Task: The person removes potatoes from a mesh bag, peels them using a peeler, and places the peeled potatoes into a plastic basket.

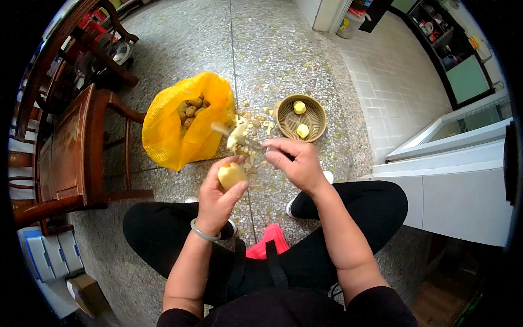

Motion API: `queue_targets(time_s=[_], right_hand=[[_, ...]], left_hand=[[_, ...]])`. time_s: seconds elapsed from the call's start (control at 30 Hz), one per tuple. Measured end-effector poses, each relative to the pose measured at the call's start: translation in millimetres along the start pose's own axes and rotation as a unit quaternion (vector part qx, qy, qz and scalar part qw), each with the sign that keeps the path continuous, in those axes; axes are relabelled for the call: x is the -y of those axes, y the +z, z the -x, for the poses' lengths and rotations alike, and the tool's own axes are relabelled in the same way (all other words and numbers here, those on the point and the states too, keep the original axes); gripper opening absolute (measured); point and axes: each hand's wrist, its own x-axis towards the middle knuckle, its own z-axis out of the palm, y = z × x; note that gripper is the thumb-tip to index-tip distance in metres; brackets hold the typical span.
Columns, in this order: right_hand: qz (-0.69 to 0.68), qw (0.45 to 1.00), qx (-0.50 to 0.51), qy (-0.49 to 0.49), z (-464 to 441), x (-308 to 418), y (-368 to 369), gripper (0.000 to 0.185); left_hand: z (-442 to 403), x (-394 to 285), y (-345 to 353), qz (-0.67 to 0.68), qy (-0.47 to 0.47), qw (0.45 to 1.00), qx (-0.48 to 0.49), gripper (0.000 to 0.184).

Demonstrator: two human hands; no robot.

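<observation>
My left hand point(218, 191) is wrapped around a peeled yellow potato point(232, 176), with a pale bracelet on that wrist. My right hand point(294, 163) grips a metal peeling blade point(250, 144), which points left above the potato, apart from it. Motion blurs the tool, so its exact kind is unclear. Pale strips of peel point(237, 134) show at its far end, also smeared. Beyond my left hand stands an open yellow woven sack point(163, 128) holding several unpeeled potatoes point(190, 111). A round tan basket point(279, 121) with two peeled potatoes point(302, 130) sits beyond my right hand.
Peel scraps point(256, 122) litter the speckled stone floor point(283, 49) between sack and basket. A wooden chair point(73, 147) stands at the left, near white drawers point(52, 253). A pink object point(269, 242) lies between my legs. A white cabinet point(452, 201) is at the right.
</observation>
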Motion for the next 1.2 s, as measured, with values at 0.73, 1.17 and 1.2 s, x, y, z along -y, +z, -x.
queue_targets(time_s=[0.73,1.17,1.2], right_hand=[[0.12,0.984,0.054,-0.123,6,17,7,0.023],[-0.124,0.983,0.027,0.132,0,17,-16,0.021],[-0.167,0.977,0.029,0.131,0,18,-14,0.021]], left_hand=[[0,17,-6,-0.43,0.265,0.853,-0.13,0.035],[-2,-11,-2,0.303,-0.047,0.951,0.03,0.047],[-2,-11,-6,0.39,-0.091,0.914,0.06,0.041]])
